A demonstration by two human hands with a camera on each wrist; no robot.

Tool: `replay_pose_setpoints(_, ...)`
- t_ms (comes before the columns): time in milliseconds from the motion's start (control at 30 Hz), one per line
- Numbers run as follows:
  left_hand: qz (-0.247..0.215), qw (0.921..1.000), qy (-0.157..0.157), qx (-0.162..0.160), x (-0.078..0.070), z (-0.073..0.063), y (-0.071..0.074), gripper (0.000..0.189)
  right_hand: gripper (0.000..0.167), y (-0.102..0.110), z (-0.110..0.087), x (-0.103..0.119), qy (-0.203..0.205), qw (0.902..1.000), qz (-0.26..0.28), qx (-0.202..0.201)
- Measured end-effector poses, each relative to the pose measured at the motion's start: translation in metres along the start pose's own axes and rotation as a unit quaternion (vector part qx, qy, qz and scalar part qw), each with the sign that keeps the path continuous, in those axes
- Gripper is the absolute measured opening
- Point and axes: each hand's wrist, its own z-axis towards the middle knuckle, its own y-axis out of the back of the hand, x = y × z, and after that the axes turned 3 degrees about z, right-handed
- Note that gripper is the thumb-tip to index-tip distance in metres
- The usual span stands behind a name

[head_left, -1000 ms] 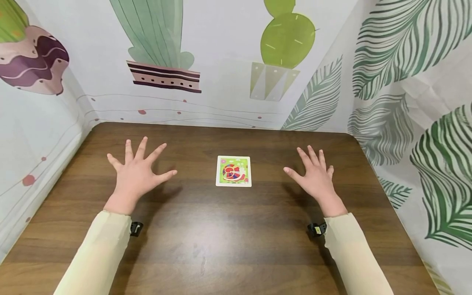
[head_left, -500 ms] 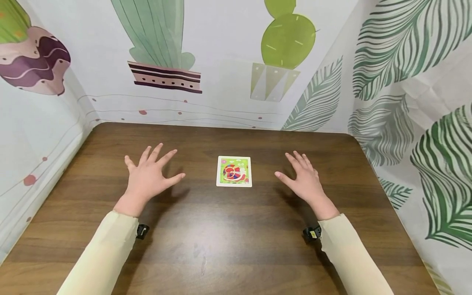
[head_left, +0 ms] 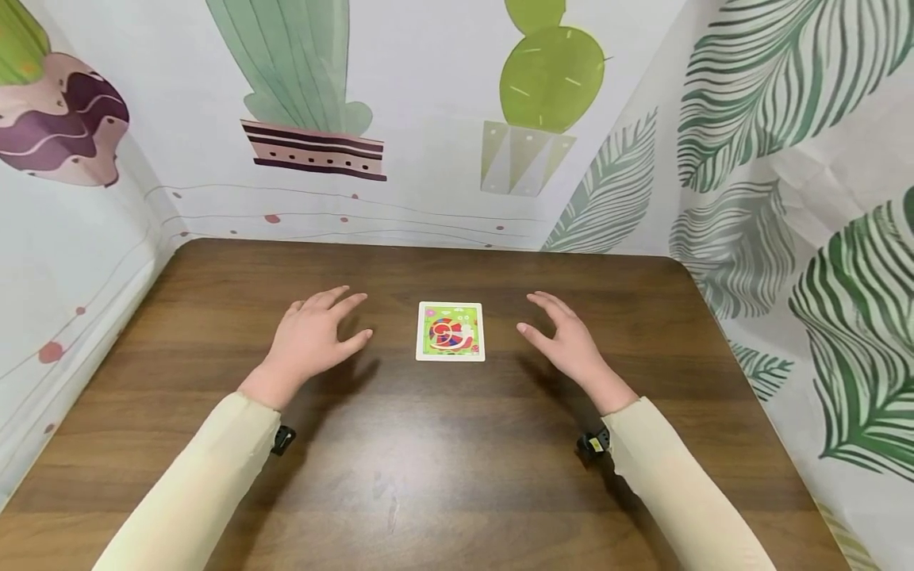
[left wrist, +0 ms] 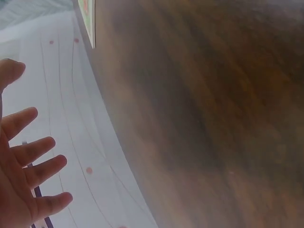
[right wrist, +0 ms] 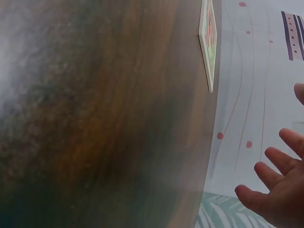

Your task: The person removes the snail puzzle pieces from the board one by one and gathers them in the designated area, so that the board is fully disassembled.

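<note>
A square picture puzzle board [head_left: 451, 331] with a white border lies flat on the wooden table, showing a red and blue snail on green. To its left, my left hand [head_left: 310, 335] hovers above the table, fingers apart and relaxed, holding nothing. My right hand [head_left: 567, 337] is held over the table on the board's other side, thumb apart from the fingers, with nothing in it. Neither hand touches the board. In the left wrist view a corner of the board [left wrist: 89, 21] shows at the top; the right wrist view catches its edge [right wrist: 208, 45].
The brown wooden table [head_left: 428, 492] has rounded far corners. A white cloth wall [head_left: 435, 95] printed with cacti and leaves stands behind it and along both sides. Black wrist straps [head_left: 283, 439] show at the cuffs.
Both hands have moved inward toward the board from either side, and their spread fingers have drawn closer together. The board has stayed in place.
</note>
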Motion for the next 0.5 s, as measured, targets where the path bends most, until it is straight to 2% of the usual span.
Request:
replay_pose_setpoints(267, -0.002, 0.9986, -0.053, -0.002, -0.014, 0.010, -0.008, 0.059, 0.061, -0.005, 0.009, 0.006, 0.012, 0.9992, 0.023, 0.031)
replay_pose_setpoints(500, -0.020, 0.9950, -0.095, 0.025, -0.024, 0.018, -0.011, 0.054, 0.057, -0.013, 0.018, 0.008, 0.017, 0.9983, 0.032, 0.045)
